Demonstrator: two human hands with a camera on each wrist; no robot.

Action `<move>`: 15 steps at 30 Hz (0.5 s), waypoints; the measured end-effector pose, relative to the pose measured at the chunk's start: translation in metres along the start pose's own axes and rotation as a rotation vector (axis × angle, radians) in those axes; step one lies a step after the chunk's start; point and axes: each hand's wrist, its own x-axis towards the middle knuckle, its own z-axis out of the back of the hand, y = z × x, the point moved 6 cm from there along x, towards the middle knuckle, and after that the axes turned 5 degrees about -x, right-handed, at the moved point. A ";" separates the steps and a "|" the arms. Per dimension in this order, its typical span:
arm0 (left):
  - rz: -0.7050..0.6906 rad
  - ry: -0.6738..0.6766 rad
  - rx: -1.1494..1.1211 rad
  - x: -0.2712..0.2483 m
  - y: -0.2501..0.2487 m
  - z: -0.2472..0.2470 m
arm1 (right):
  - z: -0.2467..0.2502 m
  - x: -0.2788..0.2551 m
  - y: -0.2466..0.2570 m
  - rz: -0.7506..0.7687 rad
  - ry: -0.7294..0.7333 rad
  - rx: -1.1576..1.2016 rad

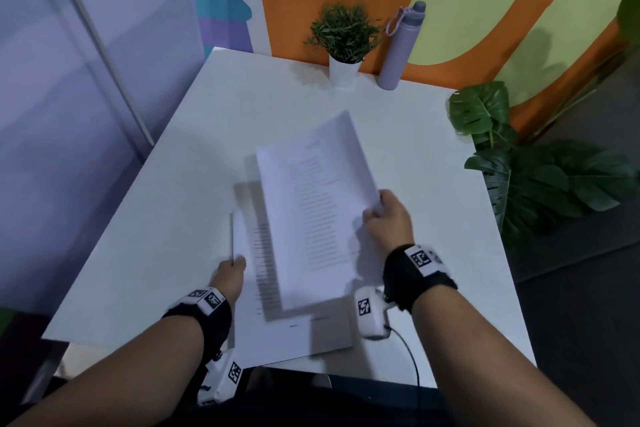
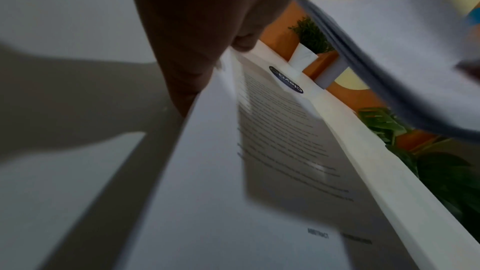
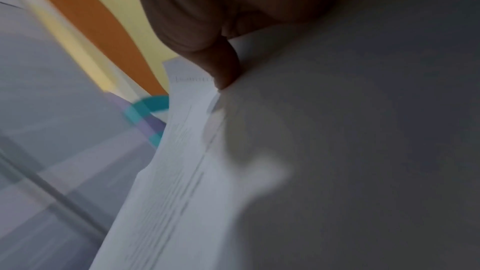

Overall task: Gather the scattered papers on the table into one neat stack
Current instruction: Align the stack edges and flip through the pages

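**Papers gathered over the near half of the table**

Papers are held in two lots. A thin sheaf of printed sheets (image 1: pixel 311 215) is pinched at its right edge by the right hand (image 1: pixel 386 218), thumb on top and fingers curled beneath, and is carried tilted above the white table (image 1: pixel 156 218). Below it, printed sheets (image 1: pixel 277 329) lie flat near the front edge, partly shaded by the raised sheaf. One further sheet (image 1: pixel 232 236) is stood nearly on edge by the left hand (image 1: pixel 230 274), whose fingertips (image 2: pixel 241 42) are pinched on its left edge, as the left wrist view shows.

Such sheets are judged light, limp and slippery against one another; a droop is to be expected wherever they are held by one edge only. A grip at the middle of a long edge, with the thumb above and the fingers spread below, would probably serve best, and the edges could then be squared against the tabletop.

A potted plant (image 1: pixel 344 42) and a lilac water bottle (image 1: pixel 398 48) stand at the far edge, well apart from the papers.
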 end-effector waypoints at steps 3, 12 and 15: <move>0.085 -0.028 -0.100 -0.011 -0.001 -0.002 | -0.055 -0.023 -0.034 -0.143 0.201 -0.005; -0.257 0.043 0.241 -0.024 -0.018 -0.001 | -0.106 -0.064 -0.068 -0.288 0.406 0.037; -0.362 0.075 0.186 -0.058 -0.052 0.000 | -0.084 -0.047 -0.059 -0.234 0.297 0.141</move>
